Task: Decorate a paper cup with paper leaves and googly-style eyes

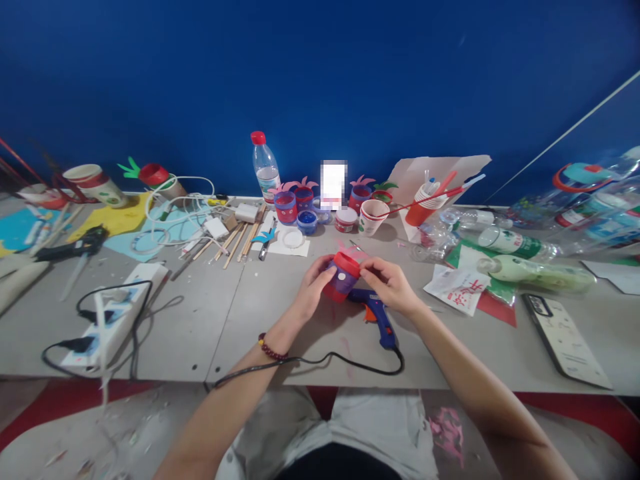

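Note:
My left hand (318,283) is wrapped round a painted cup (343,275). The cup has a red rim, a purple middle with white dots, and a red lower part; it is tilted. Pink cut paper (354,252) shows behind its rim. At the cup's right side, the fingertips of my right hand (389,283) are pinched together close to the rim; what is between them, if anything, is too small to make out. A blue glue gun (383,320) with an orange trigger lies on the table just below the cup, its black cord running left under my left forearm.
Behind stand painted cups (285,208), a blue paint jar (307,223), a white paper cup (373,219) and a water bottle (265,167). Left lie wooden sticks (245,243) and a power strip (115,317). Right are plastic bottles (517,243) and a phone (567,343).

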{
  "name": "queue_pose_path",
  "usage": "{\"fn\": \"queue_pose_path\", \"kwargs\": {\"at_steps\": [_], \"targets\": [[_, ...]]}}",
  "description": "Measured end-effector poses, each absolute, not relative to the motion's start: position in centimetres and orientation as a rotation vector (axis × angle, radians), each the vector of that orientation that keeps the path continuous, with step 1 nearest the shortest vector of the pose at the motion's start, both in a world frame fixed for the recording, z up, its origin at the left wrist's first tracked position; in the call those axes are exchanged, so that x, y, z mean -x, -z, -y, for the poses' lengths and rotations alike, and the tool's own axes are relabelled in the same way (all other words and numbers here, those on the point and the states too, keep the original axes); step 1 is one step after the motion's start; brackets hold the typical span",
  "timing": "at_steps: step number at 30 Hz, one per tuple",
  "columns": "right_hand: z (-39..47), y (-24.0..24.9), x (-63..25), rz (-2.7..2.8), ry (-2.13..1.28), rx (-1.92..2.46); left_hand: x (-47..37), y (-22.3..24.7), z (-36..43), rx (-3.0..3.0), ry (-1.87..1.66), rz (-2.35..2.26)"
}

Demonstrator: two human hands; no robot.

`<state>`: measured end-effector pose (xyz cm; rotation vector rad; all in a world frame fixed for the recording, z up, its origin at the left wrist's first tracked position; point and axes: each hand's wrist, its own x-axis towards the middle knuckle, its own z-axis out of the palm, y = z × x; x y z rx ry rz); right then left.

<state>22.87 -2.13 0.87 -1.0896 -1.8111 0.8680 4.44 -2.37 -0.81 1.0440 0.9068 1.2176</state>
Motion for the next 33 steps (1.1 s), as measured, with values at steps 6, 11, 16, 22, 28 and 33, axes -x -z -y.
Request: {"fn": "queue_pose_path", "kwargs": {"at_steps": [6, 11, 16, 22, 28, 33], "targets": [[2.16, -0.9, -22.66, 1.822, -0.847, 1.097, -4.19, 0.64, 2.43, -1.254, -1.167, -1.004], [2.16, -0.98, -22.51, 1.812, -0.847, 1.104, -4.17, 0.49, 2.59, -1.312, -1.175, -1.061], [2.12, -0.84, -22.6, 1.804, -0.857, 1.11, -4.13, 0.44, 2.51, -1.283, -1.161, -1.039], [2.15, -0.97, -22.62, 1.805, -0.884, 1.108, -4.04, 0.56, 2.35, -1.248, -1.182, -1.024], [2.15, -0.79, -22.73, 1.814, -0.896, 1.12, -4.07, 0.56, 2.43, -1.223, -1.168, -1.04], [2.08, -0.64, -22.82, 1.828, -0.89, 1.103, -4.1, 0.6, 2.43, -1.242, -1.17, -1.047]]}}
